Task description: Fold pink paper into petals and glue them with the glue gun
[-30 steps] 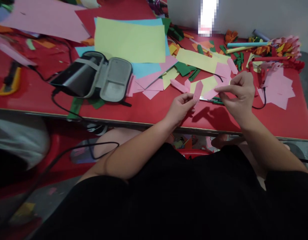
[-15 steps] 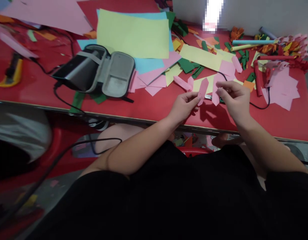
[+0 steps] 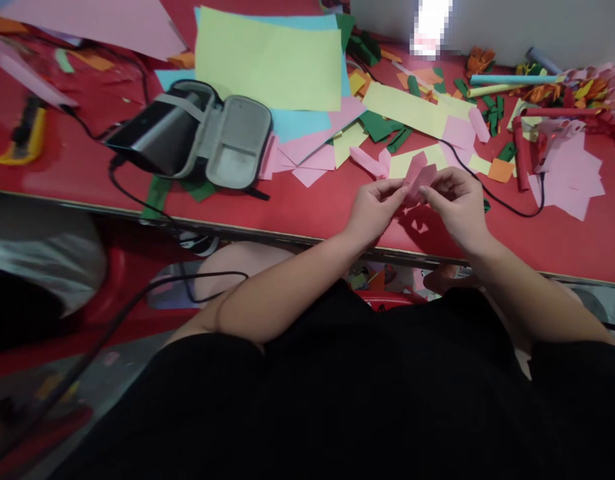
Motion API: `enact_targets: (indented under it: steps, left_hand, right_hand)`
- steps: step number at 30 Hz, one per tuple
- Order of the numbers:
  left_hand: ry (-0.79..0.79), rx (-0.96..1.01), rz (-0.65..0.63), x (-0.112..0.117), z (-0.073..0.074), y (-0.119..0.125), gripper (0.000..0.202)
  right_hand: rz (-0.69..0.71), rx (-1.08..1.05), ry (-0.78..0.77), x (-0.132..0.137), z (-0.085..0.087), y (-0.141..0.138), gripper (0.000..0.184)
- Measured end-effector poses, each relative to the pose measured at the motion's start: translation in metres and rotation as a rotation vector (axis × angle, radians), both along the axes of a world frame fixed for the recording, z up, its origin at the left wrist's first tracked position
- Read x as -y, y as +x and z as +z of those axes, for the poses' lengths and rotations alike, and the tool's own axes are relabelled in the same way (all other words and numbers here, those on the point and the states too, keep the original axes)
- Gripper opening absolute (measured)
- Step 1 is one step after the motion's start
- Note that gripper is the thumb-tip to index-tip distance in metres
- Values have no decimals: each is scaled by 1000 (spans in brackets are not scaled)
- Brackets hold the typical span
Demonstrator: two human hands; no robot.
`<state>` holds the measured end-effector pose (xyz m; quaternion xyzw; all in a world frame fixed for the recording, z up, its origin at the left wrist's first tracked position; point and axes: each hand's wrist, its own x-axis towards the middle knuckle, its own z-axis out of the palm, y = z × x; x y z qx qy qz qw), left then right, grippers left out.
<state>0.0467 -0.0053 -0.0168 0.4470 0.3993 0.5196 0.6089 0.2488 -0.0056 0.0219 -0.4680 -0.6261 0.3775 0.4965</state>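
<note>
Over the front edge of the red table, my left hand (image 3: 376, 208) pinches a folded pink paper strip (image 3: 415, 165) between thumb and fingers. My right hand (image 3: 460, 203) is closed on a second pink paper strip (image 3: 426, 178). The two strips overlap and seem to touch, with their pointed ends upward. Behind my left hand lie more folded pink paper pieces (image 3: 371, 162). A dark green handle (image 3: 487, 206) shows partly beside my right hand, the rest hidden by the hand.
Yellow, blue and pink paper sheets (image 3: 267, 63) are stacked behind. An open grey case (image 3: 240, 143) with a cabled device stands left. Further left lies a yellow cutter (image 3: 30, 137). On the right are a pink glue gun (image 3: 550, 143), its cable, rolled paper tubes (image 3: 517, 79) and paper flowers (image 3: 602, 90).
The two pink strips, held apart before, have come together. My right hand has moved left towards my left hand, and the scissors' blade has gone out of sight behind the hands.
</note>
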Motion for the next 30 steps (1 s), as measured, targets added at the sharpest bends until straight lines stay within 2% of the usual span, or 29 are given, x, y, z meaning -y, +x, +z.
enact_targets:
  steps: [5,11,14,20,24,30]
  left_hand:
    - [19,-1,-3,-4,-3,0,23]
    - [-5,8,-28,-5,-10,1,22]
    - [36,-30,-38,-3,-11,0,22]
    - [135,-59,-91,4,-8,-4,35]
    - [110,-124,-57,6,-8,-4,31]
    - [42,-138,-75,9,-3,-4,28]
  right_hand:
    - [46,8,-69,1,6,6,49]
    - [18,-22,-41,-4,1,6,39]
    - [-6,-30,-56,-6,-3,4,37]
    - [-49,-34,-43,-8,-5,5,36]
    - [-24,-47,-75,-7,-4,4,40]
    - [-39,-35,-105,-8,-5,4,42]
